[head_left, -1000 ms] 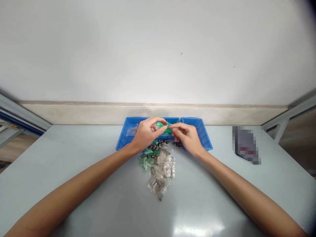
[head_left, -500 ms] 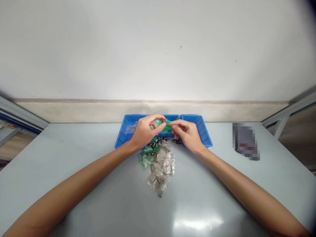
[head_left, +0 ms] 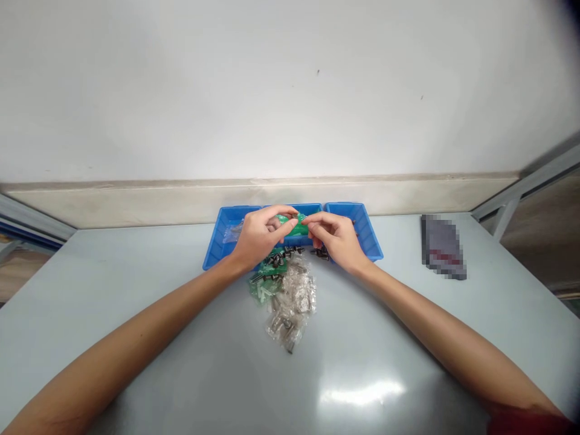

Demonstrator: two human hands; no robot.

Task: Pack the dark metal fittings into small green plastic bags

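My left hand [head_left: 263, 232] and my right hand [head_left: 336, 237] meet over the middle blue bin [head_left: 312, 208], thumbs and forefingers pinched close together. A small green plastic bag [head_left: 301, 218] shows between the fingertips, and both hands appear to grip it. More green plastic [head_left: 296, 231] lies beneath them in that bin. Just in front of the bins is a pile of clear plastic bags [head_left: 299, 290] holding small parts. Green bags [head_left: 265, 290] and dark screw-like parts [head_left: 276, 260] lie at its left and back. Several dark parts [head_left: 319, 252] sit below my right hand.
The left blue bin [head_left: 217, 244] holds clear bags [head_left: 233, 231]; the right blue bin [head_left: 369, 235] stands beside the middle one. A pixelated dark grey item [head_left: 441, 248] lies on the grey table [head_left: 203, 374] at right. The wall [head_left: 290, 90] rises behind, with metal frames at both sides.
The camera view has shifted slightly, moving the scene left and up. A small round metallic piece seen at my left fingertips is now out of sight; green plastic shows between the fingertips.
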